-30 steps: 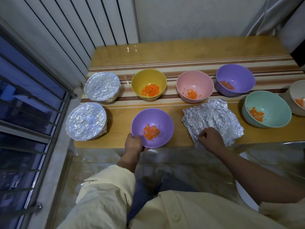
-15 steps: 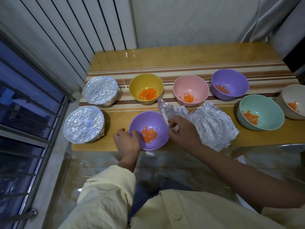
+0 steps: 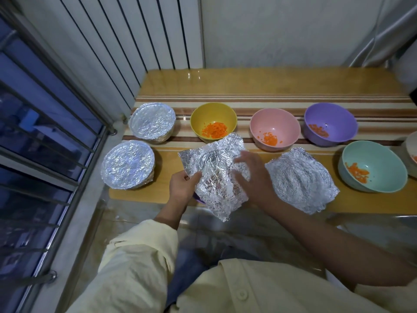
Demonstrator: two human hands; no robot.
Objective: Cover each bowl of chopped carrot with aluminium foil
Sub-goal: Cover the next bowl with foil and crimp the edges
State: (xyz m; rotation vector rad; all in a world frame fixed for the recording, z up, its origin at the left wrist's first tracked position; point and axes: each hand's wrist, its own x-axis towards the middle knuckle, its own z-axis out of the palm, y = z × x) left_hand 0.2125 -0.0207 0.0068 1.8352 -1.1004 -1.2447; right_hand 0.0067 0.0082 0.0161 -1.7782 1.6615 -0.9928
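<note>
**Foil sheet held over the near bowl**

My left hand (image 3: 182, 185) pinches the left edge of a crumpled foil sheet (image 3: 214, 177), thumb on top and fingers curled under it. My right hand (image 3: 251, 175) is spread wide, fingers straight, over the sheet's right side. It is blurred, so I cannot tell whether the fingertips press the foil or sit just above it.

The sheet lies over the near purple bowl (image 3: 200, 200), of which only a sliver of rim shows below my left hand. Its long axis runs away from me: the far end reaches towards the yellow bowl (image 3: 203, 116), and the near corner hangs past the front edge of the worktop (image 3: 225, 86).

At the left, the rear covered bowl (image 3: 152, 120) and the front covered bowl (image 3: 128, 164) each wear a smooth foil top. The yellow bowl holds chopped carrot (image 3: 214, 129). So do the pink bowl (image 3: 282, 118), the far purple bowl (image 3: 334, 114) and the teal bowl (image 3: 383, 159), all uncovered. A pale bowl (image 3: 411, 143) is cut off at the right edge. More crumpled foil (image 3: 300, 179) lies flat on the worktop between my right hand and the teal bowl.
</note>
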